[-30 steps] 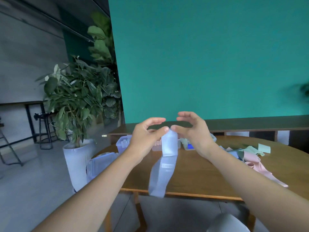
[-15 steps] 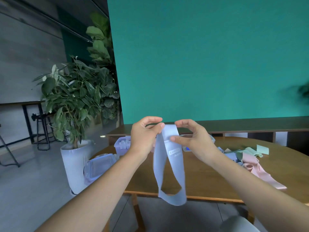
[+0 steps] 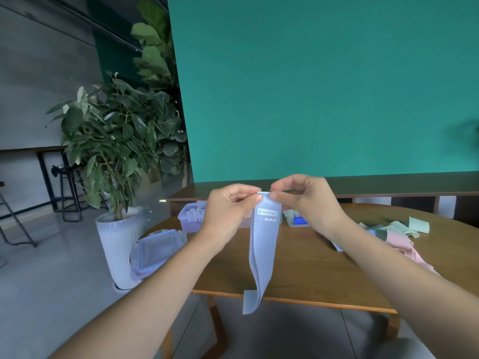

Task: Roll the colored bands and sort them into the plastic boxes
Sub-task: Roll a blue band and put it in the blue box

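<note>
Now flattened: blue band (image 3: 263, 244), an open loop half a second ago, hangs doubled; left hand (image 3: 228, 211) and right hand (image 3: 305, 200) pinch its top edge, ready for rolling.

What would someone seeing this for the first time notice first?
First, the pale blue band hanging in mid-frame, its top edge pinched by the left hand and right hand above the wooden table. Behind it rises a big teal wall; at left stands a leafy potted plant, and pink and green bands lie at right.
</note>
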{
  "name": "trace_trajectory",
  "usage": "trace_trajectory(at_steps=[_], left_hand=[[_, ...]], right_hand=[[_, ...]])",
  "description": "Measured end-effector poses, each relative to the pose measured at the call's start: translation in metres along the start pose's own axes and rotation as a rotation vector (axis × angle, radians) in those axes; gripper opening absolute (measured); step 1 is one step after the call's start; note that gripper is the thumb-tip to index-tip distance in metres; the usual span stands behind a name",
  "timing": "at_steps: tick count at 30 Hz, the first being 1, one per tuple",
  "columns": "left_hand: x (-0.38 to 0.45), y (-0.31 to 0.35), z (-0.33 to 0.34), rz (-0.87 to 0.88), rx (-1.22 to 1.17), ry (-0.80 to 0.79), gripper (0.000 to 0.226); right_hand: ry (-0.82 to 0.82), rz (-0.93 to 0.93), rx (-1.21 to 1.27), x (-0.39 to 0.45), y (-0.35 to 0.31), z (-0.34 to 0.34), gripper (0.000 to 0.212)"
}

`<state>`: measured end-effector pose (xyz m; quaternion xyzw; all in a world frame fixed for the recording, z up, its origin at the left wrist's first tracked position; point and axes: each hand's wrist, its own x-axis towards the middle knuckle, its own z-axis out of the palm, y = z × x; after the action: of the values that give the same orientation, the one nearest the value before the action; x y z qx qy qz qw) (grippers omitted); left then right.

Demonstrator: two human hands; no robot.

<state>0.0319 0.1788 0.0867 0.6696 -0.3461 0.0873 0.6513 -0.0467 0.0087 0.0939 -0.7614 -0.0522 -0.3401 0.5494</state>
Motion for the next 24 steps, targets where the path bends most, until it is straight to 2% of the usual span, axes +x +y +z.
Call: trace_trajectory(at_steps=[5,8,11,18,24], left_hand=[[0.006,-0.019,0.013,-0.036,-0.034,-0.015,0.012],[0.013,-0.036,0.022,-0.068,-0.031,0.003,0.011],[0.023,-0.044,0.028,-0.085,-0.065,0.005,0.011],[0.048,-0.033,0.023,0.005,-0.146,-0.05,0.009],[0.068,-0.049,0.028,0.01,-0.127,0.027,0.004]], right_hand=[[-0.064,0.075,-0.1,0.014,0.015,-0.014,0.022],[-0.033,0.079,-0.135,0.022,0.035,-0.014,0.02],[-0.029,0.064,-0.049,0.03,0.048,-0.012,0.015],[-0.088,0.035,0.275,0.056,0.045,-0.02,0.017],[-0.094,0.094,0.248,0.08,0.06,-0.016,0.021]])
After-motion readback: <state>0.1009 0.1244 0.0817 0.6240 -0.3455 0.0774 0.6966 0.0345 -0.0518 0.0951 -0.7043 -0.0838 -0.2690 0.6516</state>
